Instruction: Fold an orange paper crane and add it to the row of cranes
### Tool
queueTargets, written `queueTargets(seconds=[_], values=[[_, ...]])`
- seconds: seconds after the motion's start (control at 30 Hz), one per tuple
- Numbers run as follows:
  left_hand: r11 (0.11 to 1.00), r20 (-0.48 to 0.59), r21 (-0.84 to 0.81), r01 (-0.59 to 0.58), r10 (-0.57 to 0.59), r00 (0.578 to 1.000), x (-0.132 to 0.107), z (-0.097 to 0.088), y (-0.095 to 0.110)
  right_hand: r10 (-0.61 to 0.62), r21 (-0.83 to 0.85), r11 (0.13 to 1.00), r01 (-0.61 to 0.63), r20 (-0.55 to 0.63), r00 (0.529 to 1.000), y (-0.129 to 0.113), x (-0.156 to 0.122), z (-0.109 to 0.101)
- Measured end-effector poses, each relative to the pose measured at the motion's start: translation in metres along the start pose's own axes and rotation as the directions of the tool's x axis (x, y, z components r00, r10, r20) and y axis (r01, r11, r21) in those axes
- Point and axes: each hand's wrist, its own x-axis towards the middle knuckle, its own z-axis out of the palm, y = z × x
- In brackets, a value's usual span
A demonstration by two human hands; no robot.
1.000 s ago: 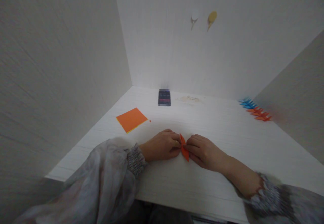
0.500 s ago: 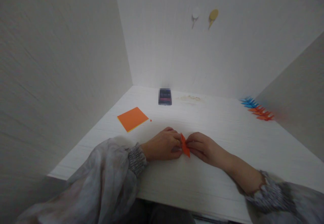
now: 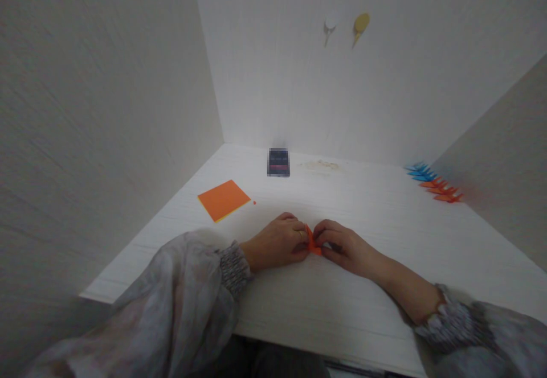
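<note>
Between my two hands is a small folded piece of orange paper, held just over the white table. My left hand grips its left side, fingers closed. From the right, my right hand pinches the paper near its lower end, thumb below and fingers curled above. Much of the paper is hidden by the fingertips. A stack of square orange paper with a yellow edge lies to the left, beyond my left hand, and a tiny orange-red dot is beside its corner.
At the right wall, a row of folded paper pieces stands: several blue ones behind several orange ones. A dark, blurred rectangular object sits by the back wall. On that wall are a white hook and a yellow hook.
My right hand has shifted slightly up and curled its fingers more over the paper. The paper's lower end now shows less and points more to the right.
</note>
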Motion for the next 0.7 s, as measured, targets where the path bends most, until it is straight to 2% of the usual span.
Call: queueTargets(seconds=[0.17, 0.37, 0.7], values=[[0.995, 0.003, 0.09, -0.038, 0.037, 0.999, -0.0002, 0.0016, -0.0004, -0.024, -0.032, 0.999, 0.025, 0.019, 1.0, 0.0007, -0.0006, -0.0003], [0.999, -0.024, -0.004, 0.039, -0.039, 0.999, -0.0003, 0.0021, 0.0026, 0.03, 0.017, 0.999, -0.03, -0.004, 1.0, -0.0004, 0.0017, 0.0008], [0.993, 0.003, -0.087, 0.08, -0.08, 0.997, -0.0003, 0.0006, 0.0026, 0.044, 0.115, 0.992, -0.044, 0.004, 0.999, -0.0017, 0.001, -0.0016]])
